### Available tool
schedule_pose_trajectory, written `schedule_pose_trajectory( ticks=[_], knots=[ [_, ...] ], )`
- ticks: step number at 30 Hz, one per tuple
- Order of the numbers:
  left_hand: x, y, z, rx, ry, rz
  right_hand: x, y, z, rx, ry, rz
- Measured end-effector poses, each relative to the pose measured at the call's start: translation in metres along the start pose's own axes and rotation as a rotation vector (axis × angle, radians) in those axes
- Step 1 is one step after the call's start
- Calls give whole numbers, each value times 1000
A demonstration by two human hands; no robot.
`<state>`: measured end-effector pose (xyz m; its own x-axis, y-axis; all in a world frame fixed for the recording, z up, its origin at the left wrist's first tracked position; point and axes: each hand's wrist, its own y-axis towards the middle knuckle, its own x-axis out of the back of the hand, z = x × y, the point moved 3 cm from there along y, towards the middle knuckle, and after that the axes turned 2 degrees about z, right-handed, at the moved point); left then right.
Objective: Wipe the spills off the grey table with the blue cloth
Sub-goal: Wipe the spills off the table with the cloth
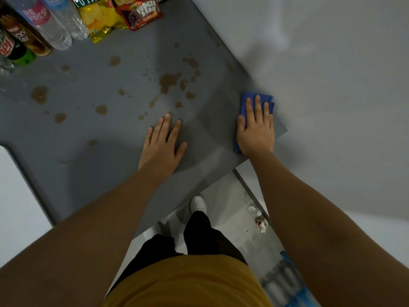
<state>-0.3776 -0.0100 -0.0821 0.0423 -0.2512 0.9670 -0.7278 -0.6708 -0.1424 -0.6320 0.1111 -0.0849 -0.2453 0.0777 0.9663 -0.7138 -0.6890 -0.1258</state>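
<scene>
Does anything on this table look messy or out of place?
Yes. Brown spills dot the grey table, from the middle out toward the bottles. None looks wiped yet: the right hand presses the blue cloth flat at the table's edge, away from them. The left hand rests flat nearby.

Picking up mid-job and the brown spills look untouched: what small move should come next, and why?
Probably slide the right hand, pressed flat on the blue cloth at the grey table edge, leftward and away into the largest brown spill. The stains there still look unwiped, and the left hand rests flat just short of them.
</scene>
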Motion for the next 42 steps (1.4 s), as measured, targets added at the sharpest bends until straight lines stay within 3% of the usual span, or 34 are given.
schedule_pose_trajectory(
  ticks=[9,15,21,28,34,37,42],
  knots=[
    [0,1,0,1,-42,-1,-16,-39,17,-125,-11,-2],
    [-2,0,0,-8,-41,-27,-27,-48,62,32,-34,-17],
    [-2,1,2,-11,-22,-21,-17,10,70,171,13,49],
    [2,1,0,-3,-17,-5,-4,43,39,80,22,40],
    [6,1,-2,13,-39,4,-10,5,37,21,16,7],
    [7,0,-3,24,-70,2,-19,-28,56,75,8,30],
    [12,-7,6,104,-116,-76,-35,-49,104,318,-6,98]
  ],
)
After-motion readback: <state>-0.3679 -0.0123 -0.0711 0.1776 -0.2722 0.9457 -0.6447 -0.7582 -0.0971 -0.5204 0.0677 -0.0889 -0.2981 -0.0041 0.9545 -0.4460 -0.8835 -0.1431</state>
